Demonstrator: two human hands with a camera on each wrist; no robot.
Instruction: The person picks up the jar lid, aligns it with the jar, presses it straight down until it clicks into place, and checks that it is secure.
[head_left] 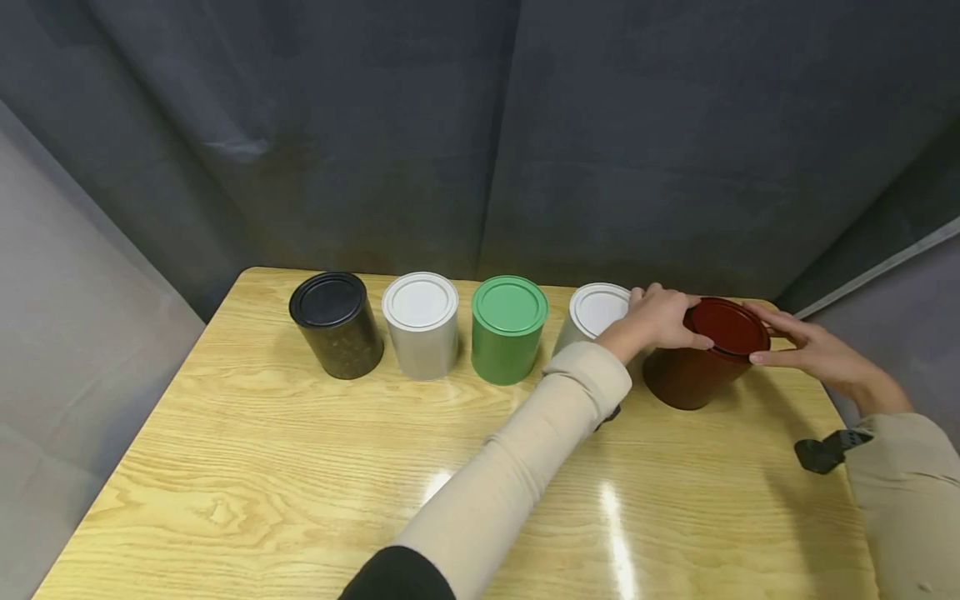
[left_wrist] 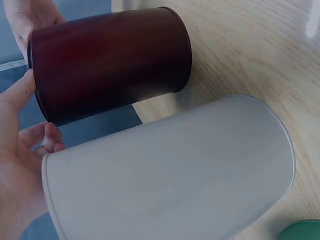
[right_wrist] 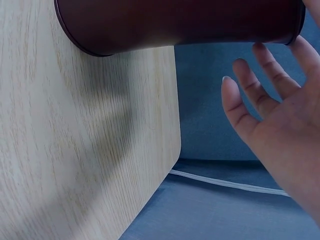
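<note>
A dark red lidded canister (head_left: 686, 379) stands upright on the table, between both hands. My left hand (head_left: 662, 321) holds its upper rim from the left, thumb on the near edge of the lid and fingers towards the back. From the right, my right hand (head_left: 821, 357) holds the same rim between thumb and index finger; its other fingers (right_wrist: 245, 85) are spread off the wall in the right wrist view. Close by the left hand is a white-lidded canister (head_left: 597, 310), partly hidden by the left forearm; its pale body (left_wrist: 170, 175) fills the lower left wrist view.
Further left in the row stand a green canister (head_left: 508, 333), another white-lidded canister (head_left: 422, 329) and a black canister (head_left: 341, 333). The wooden table (head_left: 225, 467) ends at a dark curtain (head_left: 360, 142). Its right edge lies close beyond the red canister.
</note>
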